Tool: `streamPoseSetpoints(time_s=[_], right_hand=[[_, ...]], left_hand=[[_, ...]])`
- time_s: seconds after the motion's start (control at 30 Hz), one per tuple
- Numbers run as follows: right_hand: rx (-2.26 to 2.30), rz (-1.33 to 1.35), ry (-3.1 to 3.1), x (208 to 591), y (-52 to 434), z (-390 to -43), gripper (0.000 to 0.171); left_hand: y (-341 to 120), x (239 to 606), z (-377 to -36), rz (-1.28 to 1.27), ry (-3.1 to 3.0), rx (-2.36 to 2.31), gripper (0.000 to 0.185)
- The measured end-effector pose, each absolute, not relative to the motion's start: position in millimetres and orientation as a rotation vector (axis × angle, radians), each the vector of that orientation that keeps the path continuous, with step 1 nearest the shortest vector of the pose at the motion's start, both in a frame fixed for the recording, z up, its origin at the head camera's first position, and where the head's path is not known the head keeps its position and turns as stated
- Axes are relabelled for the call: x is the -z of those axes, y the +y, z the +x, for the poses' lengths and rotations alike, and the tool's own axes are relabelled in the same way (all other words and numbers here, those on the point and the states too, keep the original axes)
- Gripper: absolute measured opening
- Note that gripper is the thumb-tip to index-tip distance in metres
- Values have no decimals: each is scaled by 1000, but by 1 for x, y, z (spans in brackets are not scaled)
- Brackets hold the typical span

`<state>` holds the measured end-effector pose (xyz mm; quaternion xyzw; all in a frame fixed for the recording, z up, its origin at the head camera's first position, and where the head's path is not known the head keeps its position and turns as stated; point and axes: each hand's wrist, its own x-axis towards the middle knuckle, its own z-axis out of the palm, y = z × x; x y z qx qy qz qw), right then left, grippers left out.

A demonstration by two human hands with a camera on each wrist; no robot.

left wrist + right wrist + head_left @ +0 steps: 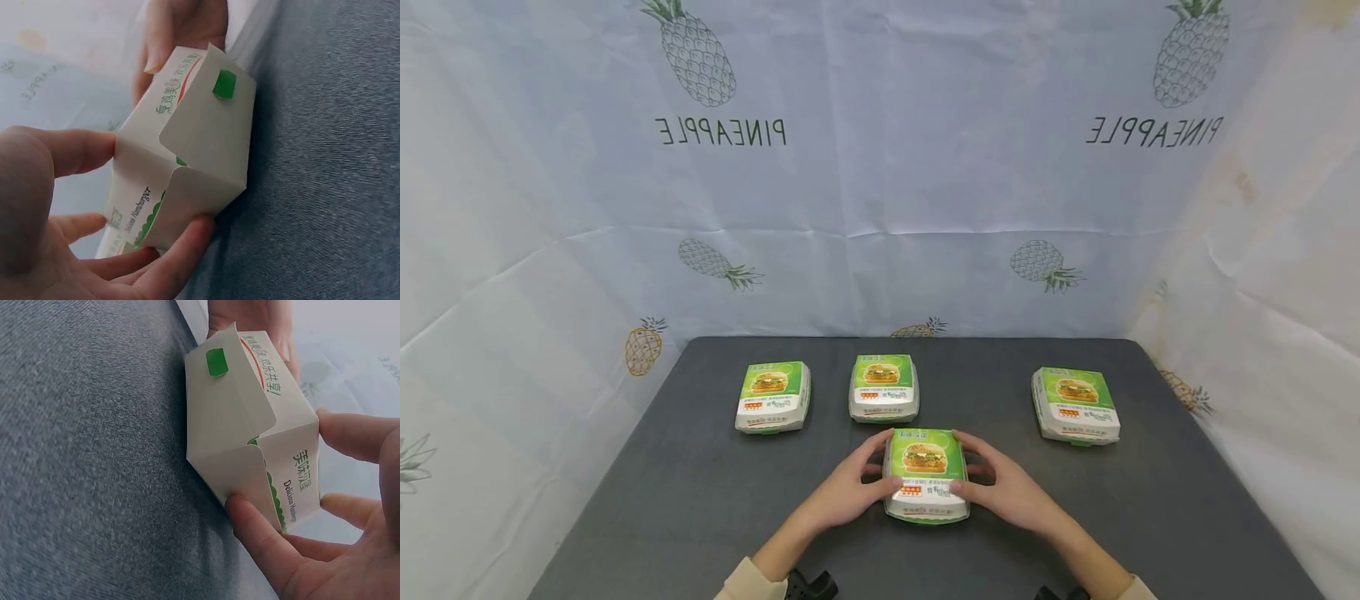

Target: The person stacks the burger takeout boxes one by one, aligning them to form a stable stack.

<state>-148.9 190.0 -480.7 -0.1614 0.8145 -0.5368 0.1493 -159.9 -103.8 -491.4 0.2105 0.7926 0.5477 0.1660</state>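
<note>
Both hands hold a green-and-white burger box near the front middle of the dark table, one at each side. My left hand has its thumb at the front left corner of the lid, with fingers along the left side. Mirroring it, my right hand keeps its thumb on the front right corner and its fingers along the right side. In the left wrist view the carton's closed front shows a green tab. The right wrist view shows fingertips against the box's side wall and lower edge.
Just behind the held box stands a matching burger box. Another burger box is at the back left, and a further burger box sits at the right, slightly turned. A pineapple-print cloth hangs around the dark table.
</note>
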Motion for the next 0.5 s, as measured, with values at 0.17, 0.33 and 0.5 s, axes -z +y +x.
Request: streamPoseSetpoints(time_s=[0.17,0.33,0.5], right_hand=[[1507,-458,2386,479,192,-147,77],[1484,-453,2399,475,198,-148,75],[1424,-426,2469,469,211,-148,72]], left_hand=[[-101,491,-159,637,2344,-1498,71],[-99,490,-160,632,2408,-1470,74],[-99,489,-161,695,2387,-1502,77]])
